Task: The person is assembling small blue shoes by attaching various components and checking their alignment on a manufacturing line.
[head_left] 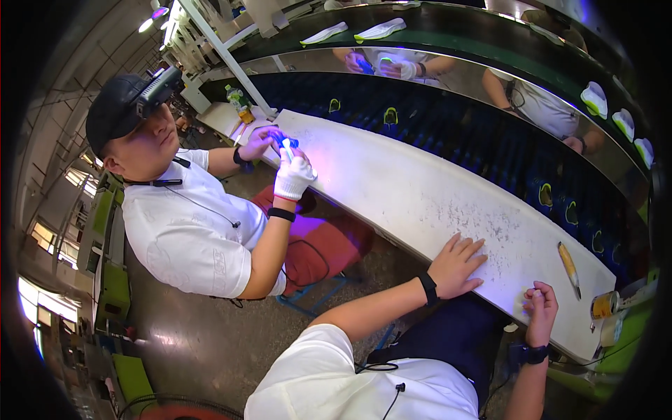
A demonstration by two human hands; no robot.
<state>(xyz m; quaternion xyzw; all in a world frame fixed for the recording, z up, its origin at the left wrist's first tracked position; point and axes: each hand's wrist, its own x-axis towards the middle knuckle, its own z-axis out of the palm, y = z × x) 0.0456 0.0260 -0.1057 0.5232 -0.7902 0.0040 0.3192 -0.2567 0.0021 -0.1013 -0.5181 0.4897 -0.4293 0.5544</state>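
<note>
My left hand (456, 267) lies palm down on the white bench top (399, 185), its fingers spread and nothing under them that shows. Around its fingertips the surface is marked with dark smudges. At the bench's near edge, my right hand (541, 311) is raised with the fingers curled in, and no object shows in it. To the right of that hand lies a wooden-handled tool (569, 270) with a dark, narrow tip, touched by neither hand.
A co-worker (189, 231) sits at left, holding a small blue item (283, 140). Beyond the bench runs a dark conveyor (448, 133) carrying several shoes; pale soles (380, 29) lie on the upper belt. A can (605, 305) stands at the right end, a bottle (233, 95) far left.
</note>
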